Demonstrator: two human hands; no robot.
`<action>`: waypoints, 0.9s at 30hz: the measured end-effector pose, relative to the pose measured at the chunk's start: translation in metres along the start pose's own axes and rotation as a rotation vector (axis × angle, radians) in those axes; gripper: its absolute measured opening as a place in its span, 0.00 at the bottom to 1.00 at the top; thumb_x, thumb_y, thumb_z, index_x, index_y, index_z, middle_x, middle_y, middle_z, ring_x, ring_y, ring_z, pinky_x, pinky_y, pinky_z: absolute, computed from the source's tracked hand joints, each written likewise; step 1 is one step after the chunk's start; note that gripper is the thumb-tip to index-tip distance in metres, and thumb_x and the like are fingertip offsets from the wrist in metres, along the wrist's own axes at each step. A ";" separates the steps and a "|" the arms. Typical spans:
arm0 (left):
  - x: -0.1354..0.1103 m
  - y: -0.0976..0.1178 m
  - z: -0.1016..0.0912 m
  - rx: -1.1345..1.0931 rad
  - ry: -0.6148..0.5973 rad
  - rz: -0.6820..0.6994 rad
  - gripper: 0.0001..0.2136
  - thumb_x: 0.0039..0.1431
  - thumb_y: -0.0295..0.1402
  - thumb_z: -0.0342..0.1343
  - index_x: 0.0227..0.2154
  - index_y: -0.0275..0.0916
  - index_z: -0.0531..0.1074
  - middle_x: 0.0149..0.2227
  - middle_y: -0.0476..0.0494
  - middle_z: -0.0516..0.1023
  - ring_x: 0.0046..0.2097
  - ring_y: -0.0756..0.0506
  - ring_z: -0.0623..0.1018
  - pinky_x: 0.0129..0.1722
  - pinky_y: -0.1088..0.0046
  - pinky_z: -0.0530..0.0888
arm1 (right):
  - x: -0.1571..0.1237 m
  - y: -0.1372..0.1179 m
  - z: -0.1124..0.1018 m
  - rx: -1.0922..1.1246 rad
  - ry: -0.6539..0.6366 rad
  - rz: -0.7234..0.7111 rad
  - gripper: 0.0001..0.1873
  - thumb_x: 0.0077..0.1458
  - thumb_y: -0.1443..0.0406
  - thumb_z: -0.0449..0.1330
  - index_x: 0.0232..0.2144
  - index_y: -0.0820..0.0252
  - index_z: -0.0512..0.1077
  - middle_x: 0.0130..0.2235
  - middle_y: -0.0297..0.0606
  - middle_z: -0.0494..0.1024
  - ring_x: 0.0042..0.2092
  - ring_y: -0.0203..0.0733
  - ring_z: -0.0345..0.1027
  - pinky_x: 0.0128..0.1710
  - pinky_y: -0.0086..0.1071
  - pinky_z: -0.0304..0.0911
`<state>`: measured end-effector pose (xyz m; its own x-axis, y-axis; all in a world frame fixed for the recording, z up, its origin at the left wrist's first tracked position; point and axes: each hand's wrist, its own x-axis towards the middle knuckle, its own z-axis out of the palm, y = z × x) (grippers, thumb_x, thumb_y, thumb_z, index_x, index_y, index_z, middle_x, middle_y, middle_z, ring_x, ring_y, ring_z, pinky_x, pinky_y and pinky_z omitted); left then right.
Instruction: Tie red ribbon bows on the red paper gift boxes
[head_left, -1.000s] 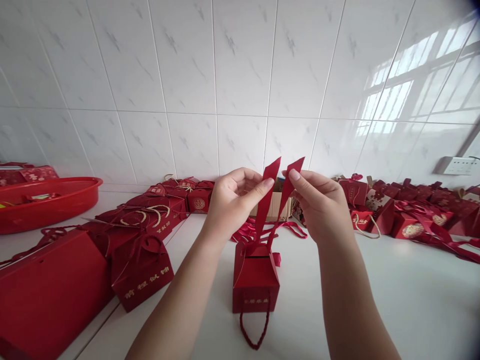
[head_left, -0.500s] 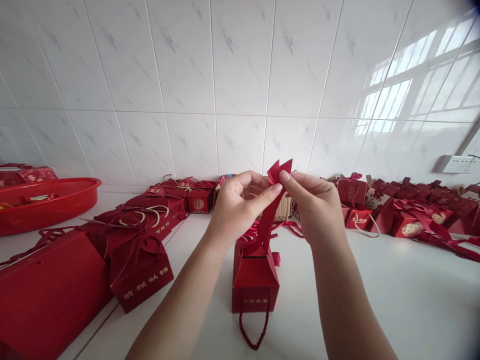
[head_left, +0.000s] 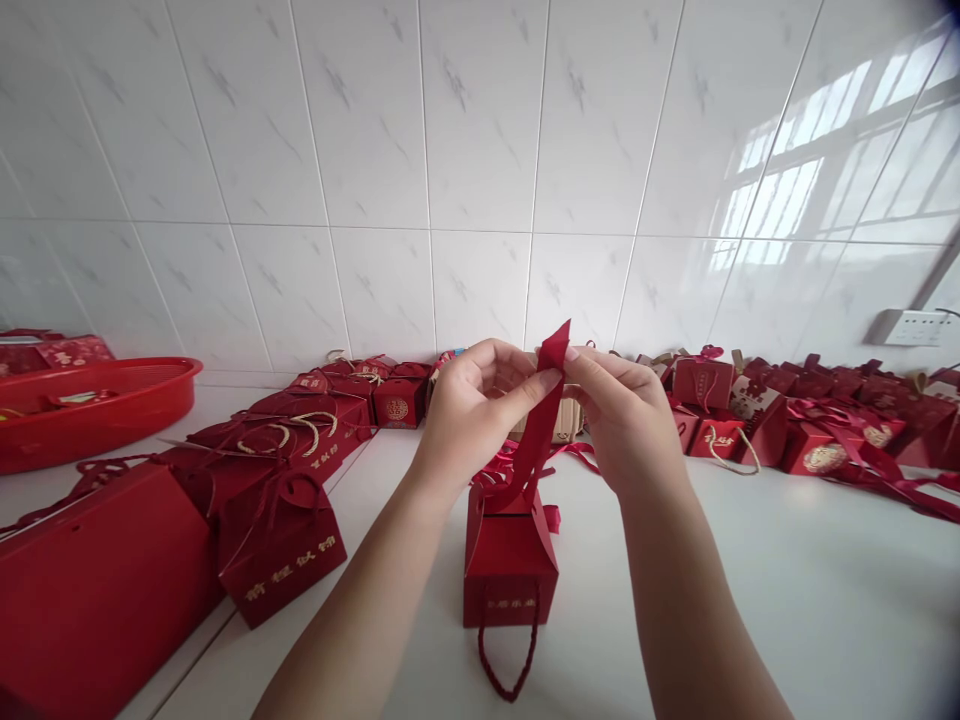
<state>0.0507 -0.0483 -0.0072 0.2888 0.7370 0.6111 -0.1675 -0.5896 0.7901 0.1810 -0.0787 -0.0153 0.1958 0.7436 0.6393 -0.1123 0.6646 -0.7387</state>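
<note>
A small red gift box [head_left: 510, 560] with gold lettering stands on the white counter [head_left: 787, 600], a red cord loop [head_left: 506, 665] hanging from its front. Two red ribbon ends [head_left: 541, 420] rise from its top and are held together above it. My left hand [head_left: 469, 415] pinches the ribbon from the left with thumb and forefinger. My right hand [head_left: 626, 420] pinches the same ribbon from the right, fingertips touching the left hand's.
Several red gift boxes [head_left: 281, 545] lie at the left, beside a large red box [head_left: 90, 590] and a red basin [head_left: 90, 400]. More red boxes and ribbons [head_left: 817, 430] line the tiled wall at the right. A wall socket [head_left: 911, 328] sits far right.
The two ribbon ends, held apart a second ago, have been brought together into one strip. Both hands have closed in toward each other above the box.
</note>
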 end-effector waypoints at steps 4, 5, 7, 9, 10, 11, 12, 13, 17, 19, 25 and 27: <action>0.000 0.000 -0.001 0.014 -0.012 0.003 0.11 0.50 0.38 0.63 0.35 0.40 0.75 0.27 0.51 0.74 0.29 0.52 0.73 0.30 0.77 0.70 | 0.000 0.001 0.001 -0.021 -0.001 -0.013 0.07 0.52 0.59 0.63 0.28 0.52 0.80 0.34 0.34 0.78 0.43 0.41 0.70 0.44 0.35 0.65; 0.000 0.000 -0.001 0.022 -0.019 0.007 0.11 0.51 0.39 0.62 0.36 0.40 0.76 0.27 0.49 0.75 0.31 0.51 0.73 0.32 0.75 0.71 | 0.000 0.001 0.001 -0.028 -0.001 -0.016 0.07 0.52 0.59 0.62 0.28 0.52 0.80 0.35 0.34 0.78 0.44 0.42 0.70 0.45 0.36 0.65; 0.000 -0.001 -0.001 0.038 -0.018 0.016 0.11 0.51 0.40 0.61 0.35 0.39 0.77 0.30 0.47 0.76 0.33 0.49 0.74 0.35 0.73 0.72 | 0.000 0.002 0.001 -0.041 -0.002 -0.026 0.07 0.52 0.58 0.62 0.29 0.51 0.80 0.37 0.34 0.78 0.46 0.42 0.69 0.46 0.36 0.65; 0.001 -0.001 -0.002 0.046 -0.005 0.027 0.11 0.51 0.40 0.62 0.33 0.39 0.78 0.31 0.46 0.77 0.34 0.48 0.74 0.35 0.73 0.72 | -0.001 0.001 0.001 -0.059 -0.013 -0.038 0.07 0.53 0.58 0.62 0.31 0.51 0.80 0.38 0.34 0.78 0.47 0.42 0.69 0.47 0.36 0.65; 0.001 -0.001 -0.002 0.047 0.008 0.034 0.10 0.50 0.40 0.62 0.31 0.39 0.78 0.30 0.46 0.77 0.34 0.48 0.74 0.35 0.73 0.72 | 0.000 0.000 0.000 -0.077 -0.029 -0.039 0.08 0.53 0.57 0.62 0.33 0.51 0.79 0.39 0.34 0.78 0.47 0.42 0.69 0.47 0.35 0.65; 0.001 -0.001 -0.003 0.043 0.021 0.040 0.10 0.50 0.40 0.62 0.30 0.39 0.78 0.30 0.47 0.77 0.33 0.49 0.74 0.34 0.74 0.71 | 0.000 -0.001 -0.002 -0.106 -0.055 -0.033 0.10 0.54 0.56 0.60 0.35 0.51 0.79 0.40 0.34 0.78 0.47 0.42 0.69 0.47 0.35 0.65; 0.001 0.000 -0.004 0.036 0.032 0.042 0.09 0.50 0.39 0.63 0.29 0.39 0.78 0.29 0.47 0.77 0.33 0.49 0.74 0.34 0.74 0.71 | 0.000 -0.003 -0.006 -0.146 -0.090 -0.019 0.12 0.55 0.55 0.59 0.39 0.50 0.78 0.42 0.35 0.78 0.48 0.42 0.69 0.46 0.35 0.65; 0.001 0.001 -0.006 0.028 0.045 0.039 0.09 0.49 0.39 0.63 0.28 0.39 0.77 0.29 0.48 0.77 0.32 0.50 0.74 0.33 0.75 0.71 | 0.000 -0.005 -0.010 -0.199 -0.130 0.003 0.15 0.56 0.54 0.58 0.42 0.50 0.77 0.43 0.36 0.77 0.48 0.42 0.69 0.47 0.36 0.65; 0.002 0.003 -0.013 0.010 0.097 -0.004 0.09 0.46 0.38 0.66 0.26 0.39 0.77 0.27 0.48 0.78 0.31 0.51 0.75 0.33 0.76 0.72 | 0.002 -0.012 -0.034 -0.523 -0.383 0.184 0.22 0.57 0.52 0.55 0.51 0.52 0.71 0.46 0.40 0.77 0.47 0.43 0.70 0.44 0.37 0.67; 0.003 0.004 -0.015 -0.004 0.117 -0.023 0.08 0.44 0.37 0.67 0.26 0.39 0.78 0.27 0.49 0.79 0.31 0.51 0.76 0.34 0.77 0.72 | 0.002 -0.009 -0.042 -0.726 -0.553 0.309 0.23 0.54 0.52 0.58 0.50 0.52 0.72 0.45 0.41 0.77 0.45 0.45 0.71 0.43 0.37 0.67; 0.004 0.005 -0.018 -0.033 0.122 -0.058 0.08 0.43 0.36 0.68 0.26 0.39 0.78 0.27 0.48 0.81 0.31 0.51 0.77 0.35 0.77 0.73 | 0.007 0.022 -0.032 -1.029 -0.941 0.590 0.39 0.35 0.52 0.70 0.52 0.51 0.70 0.54 0.39 0.71 0.53 0.54 0.65 0.46 0.38 0.65; 0.004 0.005 -0.018 -0.023 0.127 -0.049 0.08 0.42 0.36 0.68 0.25 0.39 0.78 0.27 0.49 0.81 0.31 0.51 0.77 0.35 0.77 0.73 | 0.009 0.031 -0.025 -1.089 -1.010 0.626 0.36 0.32 0.51 0.70 0.47 0.52 0.73 0.51 0.38 0.73 0.50 0.54 0.67 0.44 0.38 0.65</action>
<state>0.0339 -0.0423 -0.0003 0.1755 0.8013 0.5719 -0.1783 -0.5454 0.8190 0.2032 -0.0530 -0.0382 -0.3519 0.8995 -0.2589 0.8733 0.2161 -0.4366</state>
